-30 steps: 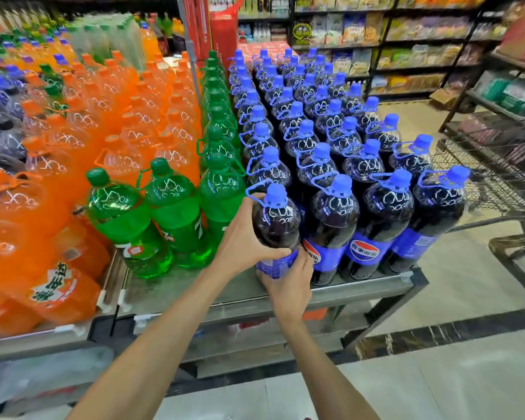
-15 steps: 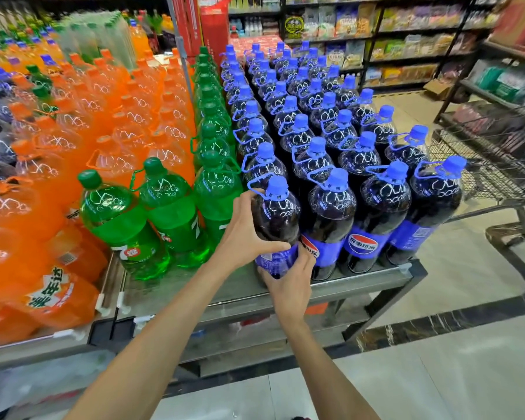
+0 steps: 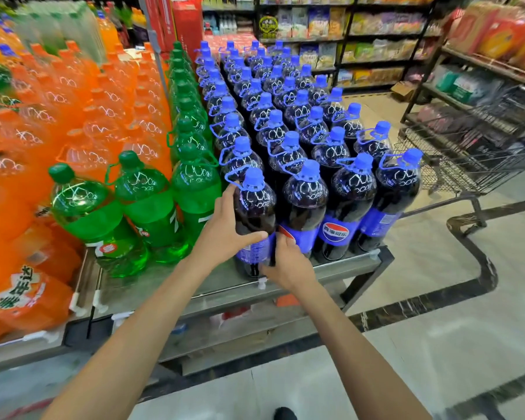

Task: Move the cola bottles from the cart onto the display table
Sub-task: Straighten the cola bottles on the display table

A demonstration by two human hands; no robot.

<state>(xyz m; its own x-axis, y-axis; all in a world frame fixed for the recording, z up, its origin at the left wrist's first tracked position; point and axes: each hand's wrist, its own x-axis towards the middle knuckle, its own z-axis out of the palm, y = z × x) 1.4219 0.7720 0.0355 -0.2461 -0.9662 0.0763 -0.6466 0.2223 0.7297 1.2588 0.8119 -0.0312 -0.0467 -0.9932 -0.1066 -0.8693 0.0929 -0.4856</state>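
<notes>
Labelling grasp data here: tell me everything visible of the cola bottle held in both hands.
The cola bottle is large, clear plastic, filled with dark cola, with a blue cap, a blue carry loop at the neck and a blue label low down. It stands upright near the front edge of the display table, at the front left of the cola block. The left hand wraps its left side, thumb across the front; the right hand grips its lower right.

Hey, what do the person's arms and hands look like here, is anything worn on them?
Both are bare. The left hand and right hand wear no gloves, and no rings, watch or wristband show. The left forearm and right forearm are uncovered to the frame's edge; no sleeve is in view.
</notes>
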